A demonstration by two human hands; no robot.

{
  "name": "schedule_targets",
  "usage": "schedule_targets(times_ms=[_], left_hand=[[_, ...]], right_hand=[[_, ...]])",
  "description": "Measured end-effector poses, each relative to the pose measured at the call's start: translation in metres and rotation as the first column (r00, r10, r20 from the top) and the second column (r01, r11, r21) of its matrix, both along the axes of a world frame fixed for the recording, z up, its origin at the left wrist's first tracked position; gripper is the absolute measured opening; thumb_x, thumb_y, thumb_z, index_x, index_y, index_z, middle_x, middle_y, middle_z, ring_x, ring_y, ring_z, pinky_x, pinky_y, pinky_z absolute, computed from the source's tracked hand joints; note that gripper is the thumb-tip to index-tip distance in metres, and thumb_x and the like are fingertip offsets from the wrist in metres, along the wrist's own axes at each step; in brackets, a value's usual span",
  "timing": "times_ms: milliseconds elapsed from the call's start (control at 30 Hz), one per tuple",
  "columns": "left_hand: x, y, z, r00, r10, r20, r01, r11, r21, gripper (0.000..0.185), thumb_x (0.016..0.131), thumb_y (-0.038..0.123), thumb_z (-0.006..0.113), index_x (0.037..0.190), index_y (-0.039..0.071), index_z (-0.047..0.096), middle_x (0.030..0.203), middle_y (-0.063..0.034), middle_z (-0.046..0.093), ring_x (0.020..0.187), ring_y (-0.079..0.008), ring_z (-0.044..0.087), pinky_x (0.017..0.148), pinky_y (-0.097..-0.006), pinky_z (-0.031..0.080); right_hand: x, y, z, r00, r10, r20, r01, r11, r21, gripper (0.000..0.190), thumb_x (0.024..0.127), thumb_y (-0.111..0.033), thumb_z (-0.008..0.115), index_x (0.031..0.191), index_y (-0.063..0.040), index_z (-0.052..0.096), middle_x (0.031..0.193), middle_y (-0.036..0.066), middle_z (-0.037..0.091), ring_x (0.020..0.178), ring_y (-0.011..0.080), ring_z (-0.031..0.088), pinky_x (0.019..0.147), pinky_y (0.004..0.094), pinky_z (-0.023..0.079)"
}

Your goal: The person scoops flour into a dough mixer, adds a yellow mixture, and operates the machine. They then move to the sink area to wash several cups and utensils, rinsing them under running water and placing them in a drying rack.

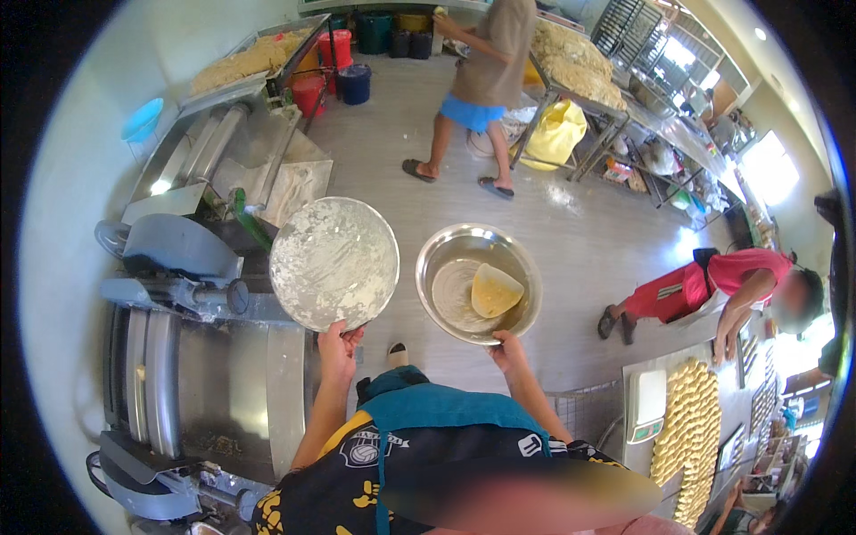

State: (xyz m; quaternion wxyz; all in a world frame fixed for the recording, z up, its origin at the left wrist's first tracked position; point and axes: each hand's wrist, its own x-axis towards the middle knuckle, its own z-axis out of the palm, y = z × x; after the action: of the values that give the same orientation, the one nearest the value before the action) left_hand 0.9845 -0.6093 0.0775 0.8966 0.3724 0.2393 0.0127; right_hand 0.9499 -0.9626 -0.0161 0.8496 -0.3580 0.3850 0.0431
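Note:
My left hand (339,348) grips the near rim of a round, flat-looking metal lid or pan (334,264), its face smeared with flour or dried dough. With my right hand (508,353) I hold the near rim of a steel mixing bowl (431,294). Inside the bowl lies a pale curved scraper or small container (496,291) coated with yellowish residue. The bowl and the round lid or pan are apart, side by side over the floor.
Dough roller machines (164,381) line the left side. A person in blue shorts (488,73) walks ahead; another in red (682,287) leans over a right-hand table with dough pieces (689,414) and a scale (647,404). Dough lies on tables (575,60) farther off, near several buckets (353,83).

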Motion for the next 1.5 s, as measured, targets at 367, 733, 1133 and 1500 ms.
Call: schedule_targets(times_ms=[367,733,1133,1500], left_hand=[[-0.053,-0.003,-0.023,0.992,-0.006,-0.123,0.004,1.0,-0.019,0.033,0.079,0.005,0.046,0.109,-0.009,0.047,0.094,-0.0182,0.059,0.076,-0.0268,0.063,0.063,-0.0301,0.055],[-0.084,0.007,-0.023,0.988,0.052,-0.149,-0.058,0.998,-0.036,0.036,0.08,0.005,0.046,0.114,-0.006,0.043,0.099,-0.0181,0.058,0.081,-0.0268,0.063,0.067,-0.0302,0.055],[-0.05,-0.011,-0.019,0.991,-0.027,-0.131,0.022,0.999,-0.04,0.035,0.08,0.005,0.045,0.111,-0.01,0.044,0.093,-0.0199,0.059,0.074,-0.0274,0.063,0.062,-0.0298,0.054],[0.039,-0.003,-0.047,0.967,-0.072,-0.243,0.055,0.996,-0.073,0.036,0.078,0.006,0.046,0.111,-0.01,0.044,0.097,-0.0195,0.058,0.074,-0.0266,0.062,0.062,-0.0304,0.053]], right_hand=[[-0.096,-0.02,-0.033,0.994,-0.043,-0.096,0.039,0.998,-0.045,0.022,0.078,-0.002,0.047,0.099,0.003,0.047,0.078,0.013,0.055,0.06,0.023,0.053,0.047,0.0331,0.043],[-0.117,-0.016,-0.042,0.988,-0.093,-0.124,0.091,0.996,-0.017,0.028,0.077,0.001,0.047,0.105,0.003,0.043,0.087,0.014,0.054,0.069,0.0238,0.056,0.052,0.0336,0.047],[-0.105,-0.014,-0.045,0.974,-0.129,-0.185,0.13,0.991,-0.008,0.034,0.077,0.002,0.046,0.11,0.002,0.041,0.094,0.016,0.053,0.075,0.0249,0.056,0.056,0.0349,0.049],[-0.052,-0.022,-0.075,0.937,-0.285,-0.2,0.285,0.958,-0.028,0.039,0.075,-0.003,0.048,0.113,0.0,0.04,0.098,0.02,0.051,0.079,0.0294,0.054,0.055,0.0372,0.048]])
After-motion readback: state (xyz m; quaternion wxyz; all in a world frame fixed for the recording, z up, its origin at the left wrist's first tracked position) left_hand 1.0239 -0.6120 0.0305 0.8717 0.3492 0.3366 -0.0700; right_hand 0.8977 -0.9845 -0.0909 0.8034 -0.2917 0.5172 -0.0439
